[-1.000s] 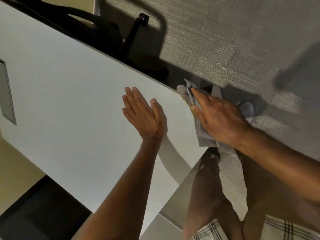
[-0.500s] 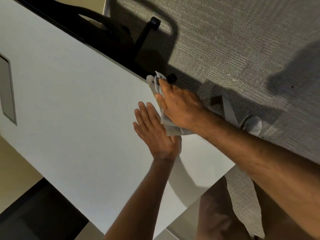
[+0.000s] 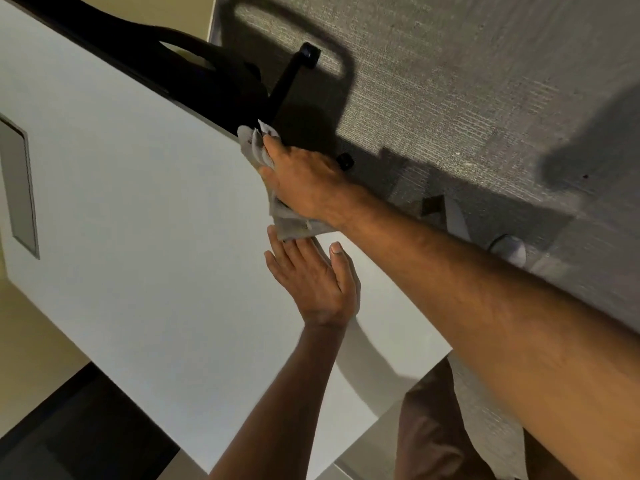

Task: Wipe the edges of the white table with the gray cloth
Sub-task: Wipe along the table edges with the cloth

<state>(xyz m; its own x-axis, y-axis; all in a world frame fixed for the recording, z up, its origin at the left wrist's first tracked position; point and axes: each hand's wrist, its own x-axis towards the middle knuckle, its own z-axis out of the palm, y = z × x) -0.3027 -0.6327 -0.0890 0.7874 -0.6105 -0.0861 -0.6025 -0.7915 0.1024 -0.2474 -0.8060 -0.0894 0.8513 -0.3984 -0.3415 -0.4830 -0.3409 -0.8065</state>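
Note:
The white table (image 3: 138, 237) fills the left and middle of the head view, its right edge running diagonally. My right hand (image 3: 304, 181) presses the folded gray cloth (image 3: 256, 147) onto that right edge, fingers wrapped over the cloth, which sticks out ahead of the fingertips and behind the palm. My left hand (image 3: 311, 278) lies flat on the tabletop just behind the cloth, fingers spread, holding nothing. Its fingertips reach the cloth's rear corner.
A black office chair (image 3: 207, 74) with a wheeled base stands against the table's far edge, just ahead of the cloth. Gray carpet (image 3: 467, 98) lies to the right. A gray rectangular inset (image 3: 19, 185) sits in the tabletop at left. My legs stand by the near corner.
My right hand has slid the cloth along the table's right edge, away from the near corner toward the chair. My left hand stayed flat on the top and now lies behind the cloth.

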